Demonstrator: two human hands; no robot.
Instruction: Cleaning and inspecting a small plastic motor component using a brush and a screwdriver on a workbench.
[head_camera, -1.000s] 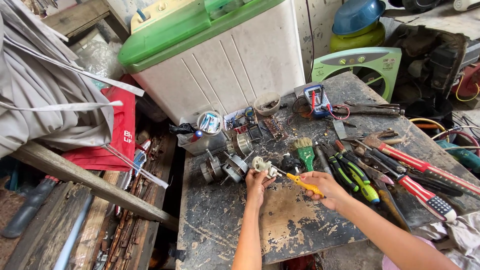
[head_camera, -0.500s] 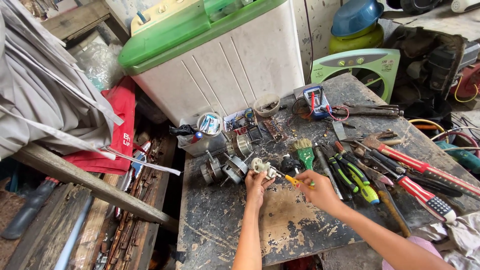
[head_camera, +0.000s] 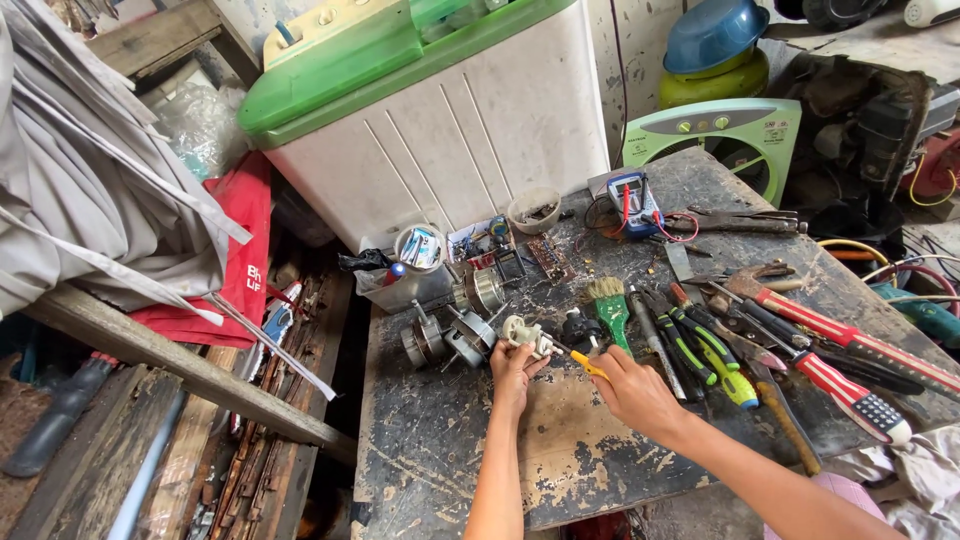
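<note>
Left hand (head_camera: 513, 368) clamped on a small white part (head_camera: 524, 333), held just above the worn workbench (head_camera: 440, 440). Right hand (head_camera: 635, 392) closed around a yellow-handled screwdriver (head_camera: 583, 362), tip meeting the white part between the two hands. Small motor (head_camera: 448, 338) lay just left of the left hand. Green-handled brush (head_camera: 609, 307) stood just beyond the right hand; screwdrivers (head_camera: 700, 345) and red-handled pliers (head_camera: 830, 350) lay to its right.
</note>
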